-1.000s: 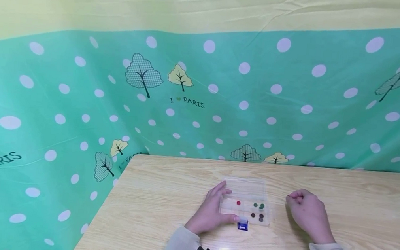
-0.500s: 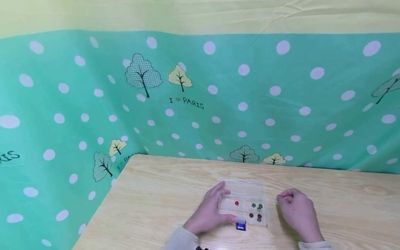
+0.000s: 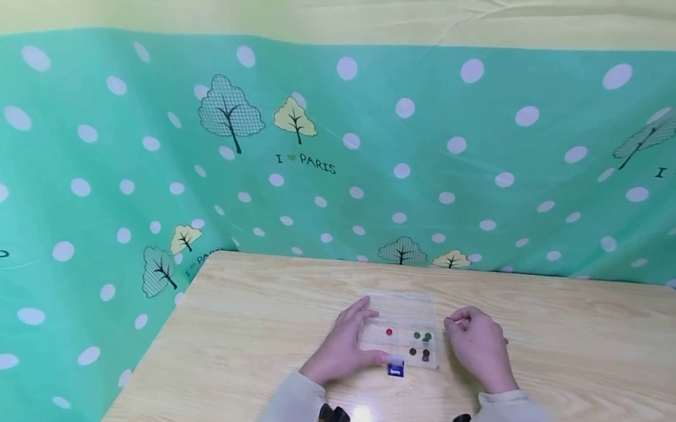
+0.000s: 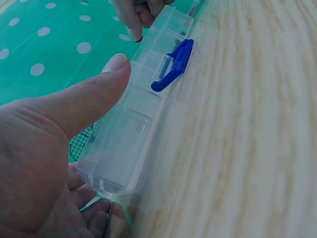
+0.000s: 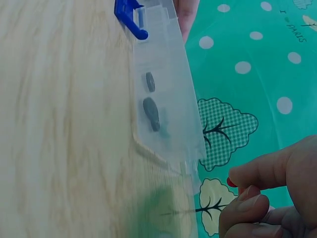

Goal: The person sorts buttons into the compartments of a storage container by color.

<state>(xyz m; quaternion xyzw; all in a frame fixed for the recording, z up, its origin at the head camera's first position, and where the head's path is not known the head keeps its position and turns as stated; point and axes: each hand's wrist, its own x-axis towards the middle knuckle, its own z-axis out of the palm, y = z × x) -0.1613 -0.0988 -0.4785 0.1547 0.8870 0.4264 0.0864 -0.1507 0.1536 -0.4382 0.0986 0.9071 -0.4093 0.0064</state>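
Note:
A clear plastic compartment box [image 3: 376,347] lies on the table with its lid [image 3: 399,303] apparently folded back behind it. A blue latch [image 4: 177,67] juts from its front edge. My left hand [image 3: 345,346] grips the box's left end, thumb at the front and fingers at the far side. Just right of the box, my right hand [image 3: 477,342] pinches a small red disc [image 5: 231,182], button-like, between thumb and forefinger. Inside lie a red disc [image 3: 389,332], several green discs [image 3: 417,336] and several dark discs [image 5: 151,111], in separate compartments.
The wood-grain table [image 3: 257,311] extends on both sides of the box. A green dotted cloth [image 3: 315,195] hangs behind the table and to its left. Black wrist mounts [image 3: 334,420] sit near both cuffs.
My right hand has moved left to beside the box's right side, still pinching the disc. My left hand keeps its grip on the box. The head view has shifted slightly.

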